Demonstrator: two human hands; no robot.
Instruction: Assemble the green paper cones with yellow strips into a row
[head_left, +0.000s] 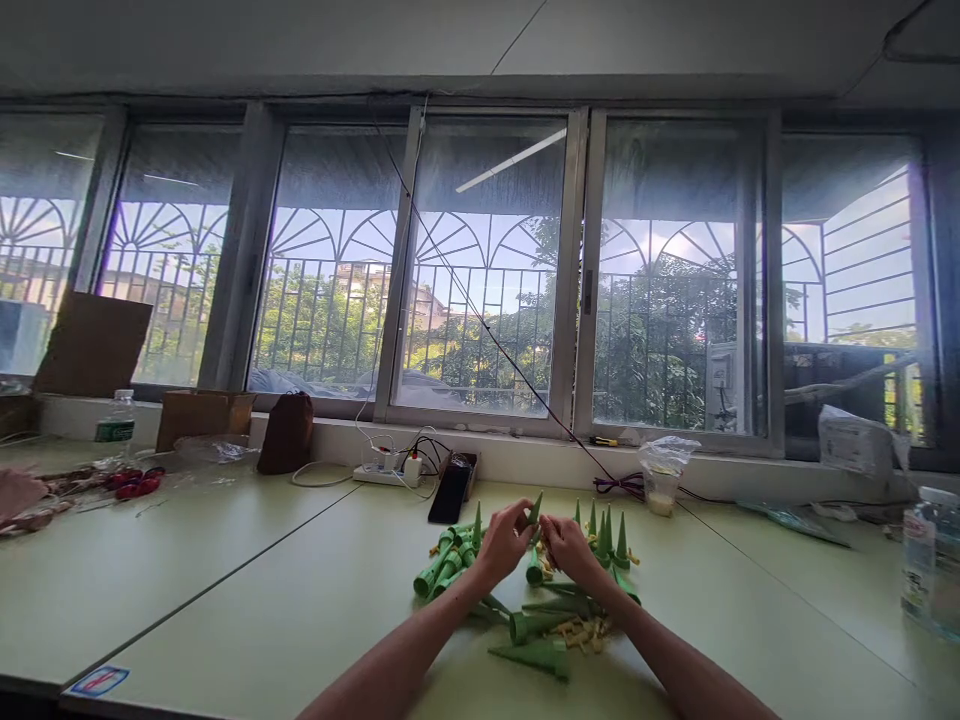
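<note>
My left hand (507, 540) pinches a small green cone (535, 508), its tip pointing up. Close against it, my right hand (566, 545) is closed near the cone's base; whatever its fingers hold is hidden. Left of my hands lies a pile of green cones (450, 565), with one standing upright. Several more upright green cones (621, 540) stand beyond my right hand. Between my forearms lie loose green cones (529, 655) and a scatter of small pale-yellow pieces (585, 632).
A black phone (450, 490) lies behind the cones, beside a power strip (386, 476) with cables. At the back stand a brown pouch (286, 434) and a plastic-wrapped cup (663, 480). A clear bottle (930, 565) stands far right. Another person's hand (19, 498) is at far left.
</note>
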